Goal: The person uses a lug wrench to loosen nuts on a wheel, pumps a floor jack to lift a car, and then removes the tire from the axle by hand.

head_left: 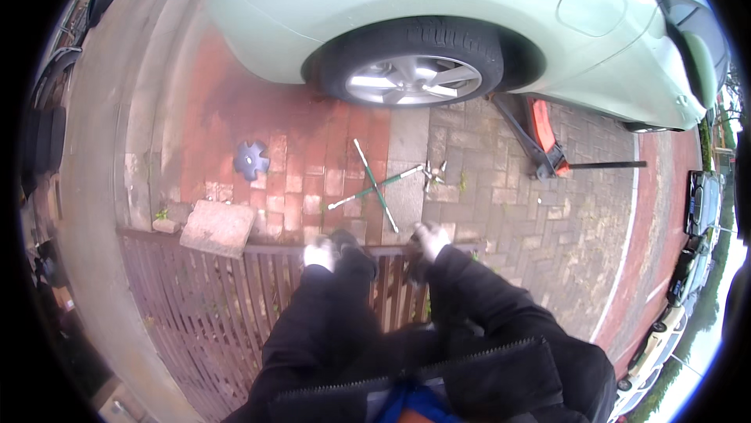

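My left hand (320,253), in a white glove, hangs low in front of me near my dark shoe; its fingers are too blurred to read. Across from it is my right hand (430,240), also white-gloved, with smeared fingers. No held thing shows in either. Between and beyond my hands lies a green four-way lug wrench (376,188) with bright ends, flat on the paving. Several small metal pieces, probably lug nuts (433,176), lie beside its right arm. Farther off, the car's wheel (413,79) has a silver spoked rim and black tyre.
A red floor jack (543,127) with a dark handle (609,164) stands by the pale green car (270,1). A dark wheel centre cap (251,160) and a stone slab (218,227) lie left. Beneath me runs a slatted metal grate (211,286). Parked cars (702,202) line the far right.
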The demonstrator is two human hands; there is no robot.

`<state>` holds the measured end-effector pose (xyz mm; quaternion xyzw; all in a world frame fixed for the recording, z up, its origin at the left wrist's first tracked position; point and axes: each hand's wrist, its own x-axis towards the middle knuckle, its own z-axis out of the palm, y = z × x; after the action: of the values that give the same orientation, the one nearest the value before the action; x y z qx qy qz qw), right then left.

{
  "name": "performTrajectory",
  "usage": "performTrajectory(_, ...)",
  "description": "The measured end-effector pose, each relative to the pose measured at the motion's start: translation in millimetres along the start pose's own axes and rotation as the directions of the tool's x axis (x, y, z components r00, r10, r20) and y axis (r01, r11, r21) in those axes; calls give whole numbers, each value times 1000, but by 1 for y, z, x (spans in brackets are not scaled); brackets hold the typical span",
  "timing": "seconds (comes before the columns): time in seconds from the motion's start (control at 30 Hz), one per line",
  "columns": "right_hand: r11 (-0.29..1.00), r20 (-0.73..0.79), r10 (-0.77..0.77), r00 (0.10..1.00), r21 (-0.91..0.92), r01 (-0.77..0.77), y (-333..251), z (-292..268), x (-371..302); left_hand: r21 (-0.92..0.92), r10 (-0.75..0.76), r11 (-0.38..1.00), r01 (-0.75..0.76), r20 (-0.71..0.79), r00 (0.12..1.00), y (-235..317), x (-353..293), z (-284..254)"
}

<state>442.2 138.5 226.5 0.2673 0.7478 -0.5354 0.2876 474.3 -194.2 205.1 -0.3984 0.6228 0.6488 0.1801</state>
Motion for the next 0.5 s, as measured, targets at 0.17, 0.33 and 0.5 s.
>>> performTrajectory(0.17,972,-290,104,951,230,-36,-146,-109,-147,48,-178,980,195,-243,954,9,-114,-204)
performTrajectory(0.33,876,-647,-131,752,280,393,-243,-205,-229,192,-314,894,404,-374,873,-5,-189,-322)
performTrajectory(0.5,866,-634,-113,765,315,388,-205,-202,-237,521,-25,831,193,-311,950,-3,-188,-308)
